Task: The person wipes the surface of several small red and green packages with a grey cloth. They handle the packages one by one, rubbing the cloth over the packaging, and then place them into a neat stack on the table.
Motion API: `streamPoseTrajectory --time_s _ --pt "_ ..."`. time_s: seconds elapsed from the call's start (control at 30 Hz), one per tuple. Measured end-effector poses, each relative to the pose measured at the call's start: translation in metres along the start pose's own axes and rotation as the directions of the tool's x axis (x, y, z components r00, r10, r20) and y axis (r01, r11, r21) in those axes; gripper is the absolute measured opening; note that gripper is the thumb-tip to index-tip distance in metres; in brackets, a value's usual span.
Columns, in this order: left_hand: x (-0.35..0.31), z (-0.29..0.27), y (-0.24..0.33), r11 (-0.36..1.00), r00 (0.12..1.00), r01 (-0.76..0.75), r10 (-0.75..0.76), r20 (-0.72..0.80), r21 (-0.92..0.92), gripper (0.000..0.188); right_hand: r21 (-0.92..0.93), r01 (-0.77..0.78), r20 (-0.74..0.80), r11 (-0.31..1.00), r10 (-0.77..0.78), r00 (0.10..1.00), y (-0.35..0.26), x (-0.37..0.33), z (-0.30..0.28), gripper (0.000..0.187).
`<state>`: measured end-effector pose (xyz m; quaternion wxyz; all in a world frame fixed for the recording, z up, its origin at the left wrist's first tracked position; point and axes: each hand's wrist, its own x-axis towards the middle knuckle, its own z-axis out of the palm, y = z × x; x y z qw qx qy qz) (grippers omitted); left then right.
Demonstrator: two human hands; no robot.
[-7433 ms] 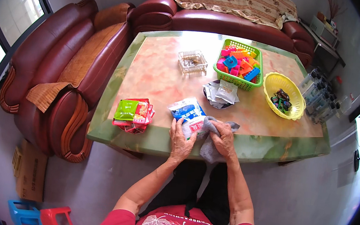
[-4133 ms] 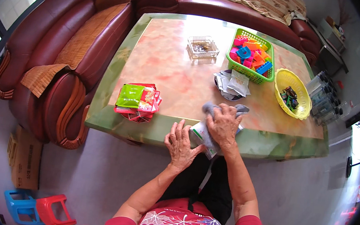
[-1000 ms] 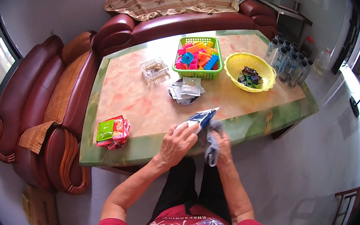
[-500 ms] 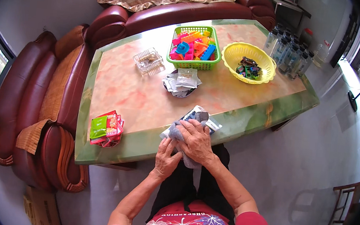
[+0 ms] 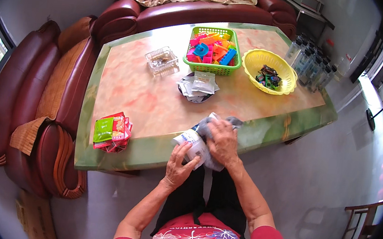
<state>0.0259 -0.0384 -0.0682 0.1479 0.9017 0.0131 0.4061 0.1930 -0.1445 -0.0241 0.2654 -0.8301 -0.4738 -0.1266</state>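
At the near edge of the table, a white container with a printed label (image 5: 191, 145) lies tilted, and its exact kind is hard to make out. My left hand (image 5: 179, 166) grips its near left end with the thumb and fingers curved round it. A grey cloth (image 5: 215, 162) is bunched over the container's right side and hangs past the table edge. My right hand (image 5: 223, 139) is closed over this cloth, pressing it against the container. Cloth and fingers hide the container's far end.
Left on the table is a pile of red and green packets (image 5: 111, 132). Farther back are a dish of silvery sachets (image 5: 198, 86), a clear plastic box (image 5: 162, 61), a green basket of toy blocks (image 5: 213, 52) and a yellow basket (image 5: 272, 65). Several bottles (image 5: 310, 64) stand at far right.
The container has turned, showing more of its white left end under my left hand. My right hand has slid the cloth to the right and slightly away.
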Motion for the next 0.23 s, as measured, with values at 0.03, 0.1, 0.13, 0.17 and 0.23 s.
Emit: streamPoseTrajectory --time_s 0.03,0.1,0.13,0.17,0.23 --pt "-0.002 0.0 0.0 1.0 1.0 0.018 -0.018 -0.014 -0.008 0.034 0.064 0.076 0.015 0.995 -0.077 0.997 -0.009 -0.003 -0.002 0.042" --pt "-0.006 0.001 0.0 0.998 0.998 0.053 -0.054 -0.041 -0.027 0.028 0.174 0.211 0.037 0.962 -0.221 0.975 -0.027 -0.001 -0.005 0.042" --pt "-0.009 0.003 0.0 0.987 0.99 0.135 -0.138 -0.024 -0.092 0.028 0.22 0.271 0.047 0.937 -0.287 0.957 -0.035 0.001 -0.005 0.041" --pt "-0.013 0.006 0.0 0.964 0.975 0.218 -0.221 -0.002 -0.154 0.028 0.241 0.292 0.077 0.926 -0.318 0.945 -0.039 0.006 -0.004 0.041" --pt "-0.017 0.005 -0.007 0.991 0.995 0.101 -0.1 0.022 -0.088 0.064 0.217 0.264 0.184 0.94 -0.305 0.934 -0.041 0.017 -0.005 0.041"
